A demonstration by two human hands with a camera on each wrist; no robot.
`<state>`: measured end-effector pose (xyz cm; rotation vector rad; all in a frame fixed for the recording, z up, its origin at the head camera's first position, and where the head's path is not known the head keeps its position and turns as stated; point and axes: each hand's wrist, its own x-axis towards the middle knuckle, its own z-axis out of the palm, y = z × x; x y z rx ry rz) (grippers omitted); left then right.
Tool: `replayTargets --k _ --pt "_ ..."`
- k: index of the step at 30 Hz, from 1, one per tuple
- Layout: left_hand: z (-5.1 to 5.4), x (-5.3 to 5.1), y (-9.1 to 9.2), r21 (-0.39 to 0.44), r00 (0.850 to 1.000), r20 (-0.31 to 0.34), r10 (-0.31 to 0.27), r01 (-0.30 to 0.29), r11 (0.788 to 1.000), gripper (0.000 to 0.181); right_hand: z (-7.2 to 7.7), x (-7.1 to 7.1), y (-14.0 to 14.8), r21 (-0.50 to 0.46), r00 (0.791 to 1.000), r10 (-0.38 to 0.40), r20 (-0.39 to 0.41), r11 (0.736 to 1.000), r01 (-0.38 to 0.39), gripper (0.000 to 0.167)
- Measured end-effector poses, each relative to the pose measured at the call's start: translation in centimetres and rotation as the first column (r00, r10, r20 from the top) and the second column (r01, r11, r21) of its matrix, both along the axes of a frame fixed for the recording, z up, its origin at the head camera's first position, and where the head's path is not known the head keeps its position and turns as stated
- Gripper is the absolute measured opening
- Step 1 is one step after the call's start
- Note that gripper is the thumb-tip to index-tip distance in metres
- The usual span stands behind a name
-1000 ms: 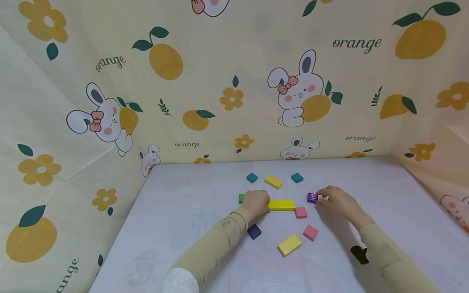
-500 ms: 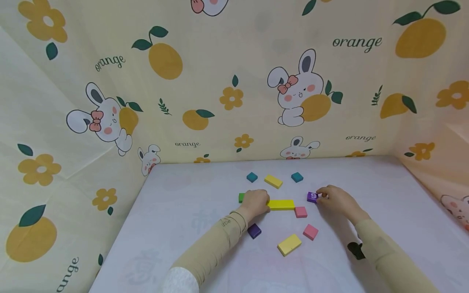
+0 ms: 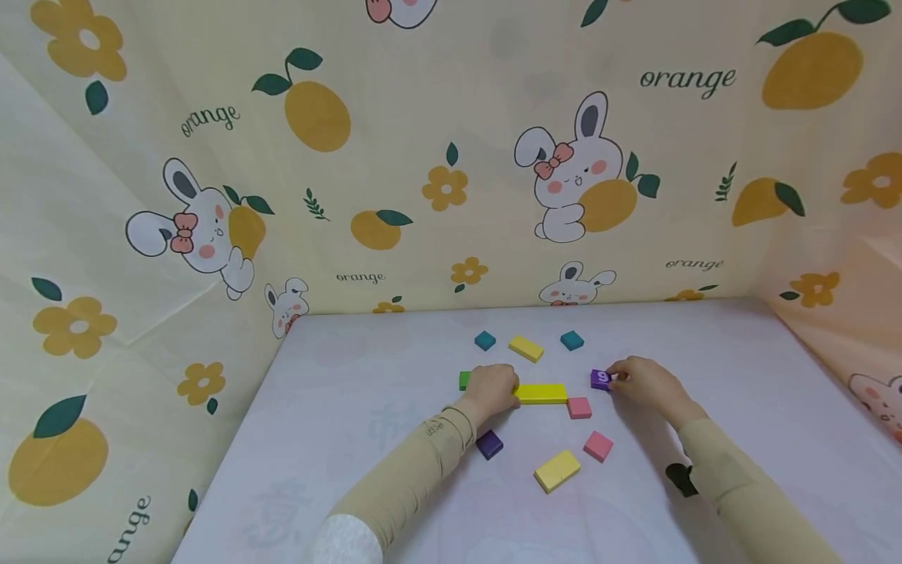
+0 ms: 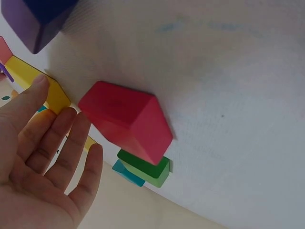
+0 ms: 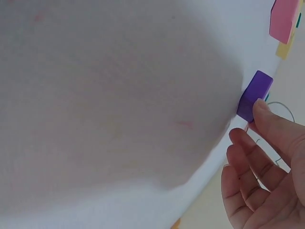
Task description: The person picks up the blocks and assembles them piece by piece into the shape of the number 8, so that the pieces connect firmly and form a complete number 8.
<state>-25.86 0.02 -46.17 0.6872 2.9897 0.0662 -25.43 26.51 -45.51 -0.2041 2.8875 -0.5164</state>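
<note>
My left hand (image 3: 493, 389) pinches the left end of a long yellow block (image 3: 541, 394) between thumb and fingers. In the left wrist view, a red block (image 4: 126, 119) lies beside those fingertips; the left hand and arm hide it in the head view. A green block (image 3: 463, 381) peeks out left of this hand. To the right, my right hand (image 3: 650, 385) holds the edge of a purple block (image 3: 600, 380) marked with a digit. The right wrist view has the thumb (image 5: 261, 106) on that block's face. A pink block (image 3: 579, 408) touches the yellow block's right end.
Behind lie two teal blocks (image 3: 485, 341) and a yellow block (image 3: 525, 348). Nearer the front are a dark purple block (image 3: 489, 444), a pale yellow block (image 3: 557, 471) and a pink block (image 3: 598, 446). A patterned cloth (image 3: 395, 196) walls the white table.
The right forearm has shifted slightly left, and the right fingers sit a little differently at the purple block. The left hand and the blocks stay where they were.
</note>
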Motion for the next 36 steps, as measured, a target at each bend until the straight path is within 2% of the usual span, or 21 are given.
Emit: replayTargets --k 13,22,36 --pt "0.1 0.0 0.1 0.005 1.000 0.019 0.015 -0.015 1.000 0.027 0.0 -0.1 -0.1 0.010 1.000 -0.006 0.023 1.000 0.006 0.032" --pt "0.1 0.1 0.0 -0.001 1.000 -0.008 -0.001 0.001 1.000 0.028 -0.1 -0.6 -0.9 0.018 1.000 -0.009 0.030 1.000 0.009 0.034" --pt "0.1 0.2 -0.1 0.022 1.000 -0.004 0.002 -0.002 1.000 0.028 -0.1 -1.0 -2.4 -0.003 0.999 0.051 0.016 0.999 -0.051 0.032"
